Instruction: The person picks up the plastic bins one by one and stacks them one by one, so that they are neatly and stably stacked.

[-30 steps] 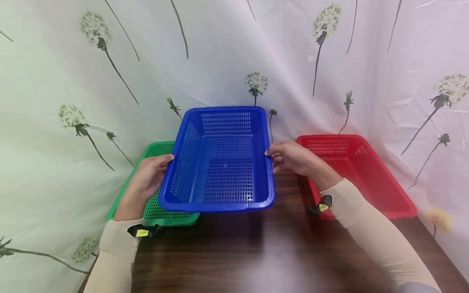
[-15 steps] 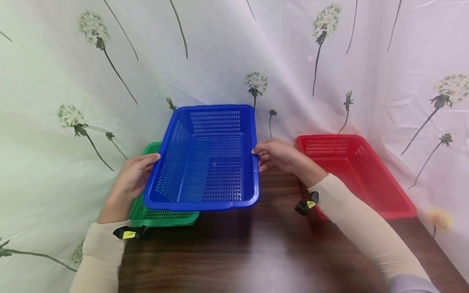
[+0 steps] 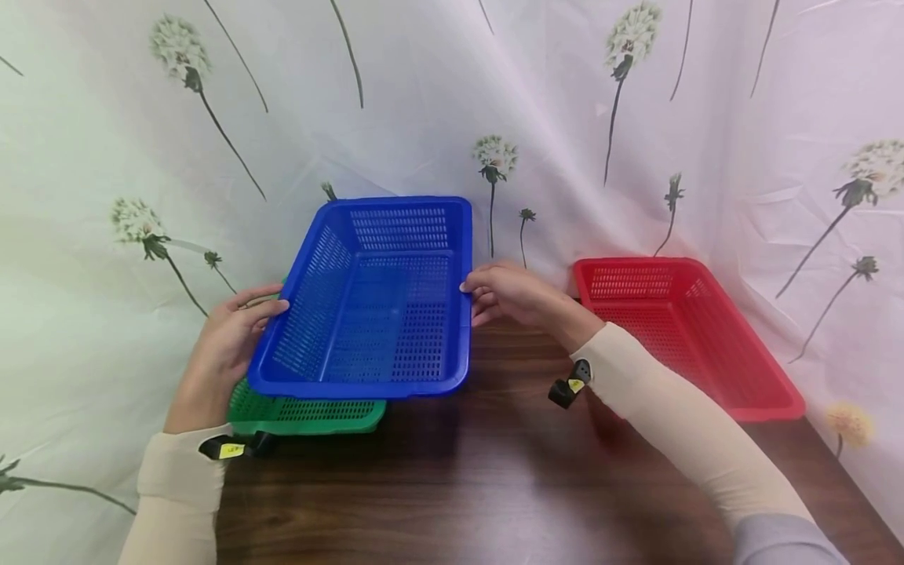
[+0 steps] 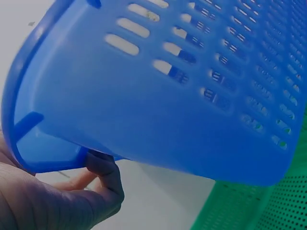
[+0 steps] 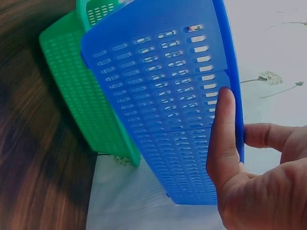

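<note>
A blue plastic basket (image 3: 395,390) with slotted walls is held up in the air, tilted toward me, with nothing in it. My left hand (image 3: 224,345) pinches its left rim, thumb on top and fingers curled beneath, as the left wrist view also shows. On the opposite rim, my right hand (image 3: 526,298) grips with the thumb on one side and fingers on the outer wall (image 5: 223,139). Below the blue basket is a green basket (image 3: 311,428), mostly hidden by it in the head view. In the right wrist view the two baskets overlap.
A red basket (image 3: 749,345) stands on the right side of the dark wooden table (image 3: 480,486). Behind and to both sides hangs a white cloth (image 3: 424,94) printed with dandelions, close to the baskets.
Both hands have carried the blue basket to the left, so it covers more of the green basket. The green and red baskets have stayed in place.
</note>
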{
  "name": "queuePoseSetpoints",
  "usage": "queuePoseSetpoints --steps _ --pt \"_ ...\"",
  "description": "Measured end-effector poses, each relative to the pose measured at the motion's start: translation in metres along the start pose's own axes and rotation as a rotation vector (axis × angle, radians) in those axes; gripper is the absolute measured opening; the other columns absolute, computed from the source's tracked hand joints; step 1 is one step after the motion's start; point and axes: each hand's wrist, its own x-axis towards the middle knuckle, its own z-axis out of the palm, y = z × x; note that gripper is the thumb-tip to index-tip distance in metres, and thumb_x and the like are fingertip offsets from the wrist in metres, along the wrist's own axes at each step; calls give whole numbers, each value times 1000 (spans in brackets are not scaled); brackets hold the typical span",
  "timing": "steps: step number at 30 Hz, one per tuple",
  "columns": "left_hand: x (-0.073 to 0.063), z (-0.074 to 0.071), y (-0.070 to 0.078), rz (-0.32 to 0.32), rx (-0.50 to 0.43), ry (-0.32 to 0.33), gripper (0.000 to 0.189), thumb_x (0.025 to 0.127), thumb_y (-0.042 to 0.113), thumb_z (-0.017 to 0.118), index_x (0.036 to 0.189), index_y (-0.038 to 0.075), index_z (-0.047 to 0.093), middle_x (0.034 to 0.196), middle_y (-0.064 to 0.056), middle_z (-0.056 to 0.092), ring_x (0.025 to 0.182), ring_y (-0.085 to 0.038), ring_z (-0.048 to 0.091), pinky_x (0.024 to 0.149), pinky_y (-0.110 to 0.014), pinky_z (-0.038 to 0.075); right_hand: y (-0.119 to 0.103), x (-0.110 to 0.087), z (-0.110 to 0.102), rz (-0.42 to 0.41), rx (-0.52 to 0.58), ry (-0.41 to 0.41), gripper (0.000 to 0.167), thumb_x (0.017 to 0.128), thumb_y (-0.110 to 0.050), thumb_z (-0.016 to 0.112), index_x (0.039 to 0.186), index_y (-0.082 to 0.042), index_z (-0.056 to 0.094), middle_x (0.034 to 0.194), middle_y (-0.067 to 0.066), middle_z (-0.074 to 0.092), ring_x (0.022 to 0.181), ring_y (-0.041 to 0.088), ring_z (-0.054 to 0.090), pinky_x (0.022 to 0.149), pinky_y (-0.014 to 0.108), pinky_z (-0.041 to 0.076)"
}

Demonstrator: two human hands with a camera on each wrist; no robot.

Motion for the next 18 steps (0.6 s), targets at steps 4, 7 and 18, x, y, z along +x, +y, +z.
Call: queuePoseSetpoints --steps 4,7,18 --pt "0 -8 -1 26 25 30 22 99 5 74 113 22 80 97 6 80 84 -11 75 70 -28 64 -4 4 9 3 1 6 27 104 -7 58 123 13 58 85 11 70 71 21 71 72 37 67" --pt "1 -14 -1 45 51 65 21 98 6 77 111 23 81 96 8 81 81 -9 75 68 -26 64 -6 7 15 5 10 5 32 104 -6 58 129 14 56 87 12 70 71 21 71 71 36 67" --pt "4 -39 3 7 70 140 19 96 11 80 105 27 84 91 8 81 78 -9 76 65 -26 63 -10 17 35 -5 -6 -42 29 105 -6 59 128 11 60 98 18 73 75 23 72 83 46 67"
